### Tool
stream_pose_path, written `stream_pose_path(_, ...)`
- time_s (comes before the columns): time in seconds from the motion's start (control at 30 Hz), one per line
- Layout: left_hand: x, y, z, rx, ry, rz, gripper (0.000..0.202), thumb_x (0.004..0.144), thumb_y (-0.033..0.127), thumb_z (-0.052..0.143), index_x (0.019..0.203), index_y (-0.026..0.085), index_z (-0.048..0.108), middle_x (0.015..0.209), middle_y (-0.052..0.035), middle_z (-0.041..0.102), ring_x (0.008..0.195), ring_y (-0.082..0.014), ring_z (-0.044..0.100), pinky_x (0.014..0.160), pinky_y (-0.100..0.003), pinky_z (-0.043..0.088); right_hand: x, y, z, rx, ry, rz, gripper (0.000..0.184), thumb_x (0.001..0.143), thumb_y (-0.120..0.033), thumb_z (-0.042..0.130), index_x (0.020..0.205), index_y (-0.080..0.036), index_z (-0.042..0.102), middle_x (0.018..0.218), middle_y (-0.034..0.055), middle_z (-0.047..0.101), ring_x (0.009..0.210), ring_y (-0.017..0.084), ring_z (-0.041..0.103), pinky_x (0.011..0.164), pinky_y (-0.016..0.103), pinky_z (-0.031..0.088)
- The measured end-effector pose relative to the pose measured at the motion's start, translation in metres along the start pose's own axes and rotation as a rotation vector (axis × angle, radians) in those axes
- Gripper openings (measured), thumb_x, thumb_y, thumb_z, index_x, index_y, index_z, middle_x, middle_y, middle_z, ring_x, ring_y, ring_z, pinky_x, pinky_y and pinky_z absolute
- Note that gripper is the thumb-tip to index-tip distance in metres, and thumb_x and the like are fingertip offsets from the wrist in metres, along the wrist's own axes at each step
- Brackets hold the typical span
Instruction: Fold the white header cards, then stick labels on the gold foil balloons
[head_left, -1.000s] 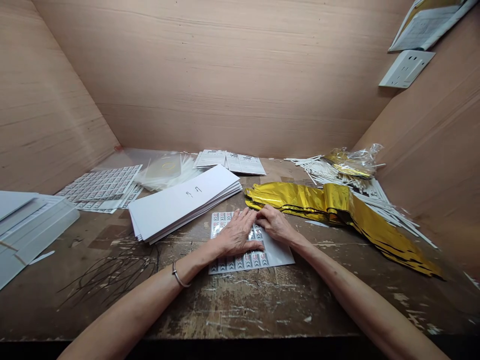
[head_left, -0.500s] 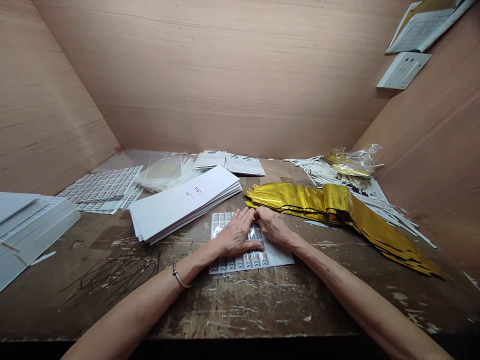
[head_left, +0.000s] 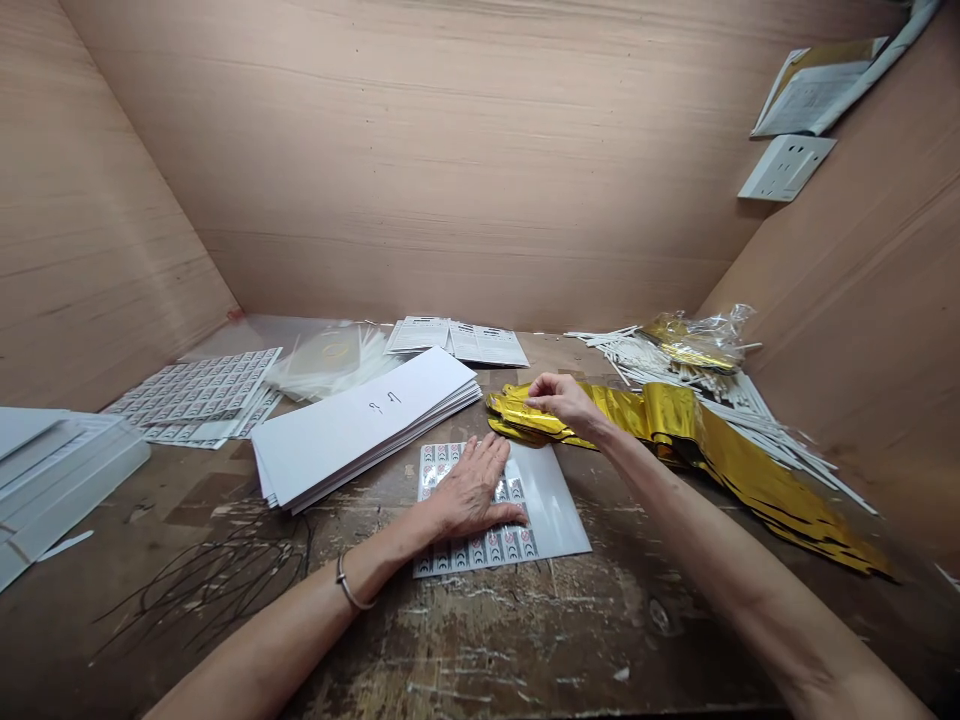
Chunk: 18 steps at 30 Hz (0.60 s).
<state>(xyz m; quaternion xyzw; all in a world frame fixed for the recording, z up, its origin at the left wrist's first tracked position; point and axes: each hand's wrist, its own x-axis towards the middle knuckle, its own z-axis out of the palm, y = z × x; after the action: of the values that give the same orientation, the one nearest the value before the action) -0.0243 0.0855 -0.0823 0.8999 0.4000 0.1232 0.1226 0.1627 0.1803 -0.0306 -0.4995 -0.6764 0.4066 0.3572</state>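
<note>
My left hand (head_left: 471, 487) lies flat with fingers spread on a sticker sheet (head_left: 551, 510) in the middle of the worn wooden table (head_left: 480, 630). The sheet's right part is bare white backing. My right hand (head_left: 561, 399) is raised over the near end of a pile of gold foil balloons (head_left: 675, 430), its fingertips pinched together on something too small to make out, right at the foil's edge.
A stack of white cards (head_left: 360, 425) lies left of the sheet. More sticker sheets (head_left: 196, 390), clear bags (head_left: 330, 358) and printed leaflets (head_left: 457, 340) sit behind. White sticks (head_left: 720, 390) lie at the right, white boxes (head_left: 52, 470) at the left edge, thin wires (head_left: 217, 570) near front.
My right hand has lifted off the sticker sheet and moved back and to the right, to the gold foil. My left hand stays on the sheet.
</note>
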Motion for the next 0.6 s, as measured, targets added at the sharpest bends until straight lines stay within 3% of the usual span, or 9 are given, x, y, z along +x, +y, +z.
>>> stream_pose_path(0.23,-0.001,-0.001,0.001,0.003,0.014,0.008,0.089,0.071,0.071,0.033,0.133,0.01,0.017,0.139,-0.0204,0.022,0.131,-0.0285,0.011,0.105,-0.047,0.01,0.04,0.007,0.008,0.059,-0.051,0.088,0.017,0.05,-0.021,0.066,0.054,-0.015,0.051,0.051,-0.0042,0.048,0.046,0.006,0.039,0.046,0.021,0.032)
stream_pose_path(0.6,-0.001,0.0,-0.001,-0.014,-0.011,-0.002,0.092,0.07,0.072,0.031,0.133,0.007,0.019,0.139,-0.0204,0.022,0.131,-0.0289,0.009,0.106,-0.047,0.009,0.059,0.029,0.014,-0.052,-0.112,0.131,0.013,0.055,-0.017,0.063,0.056,-0.015,0.05,0.049,-0.0026,0.051,0.043,0.007,0.042,0.043,0.021,0.034)
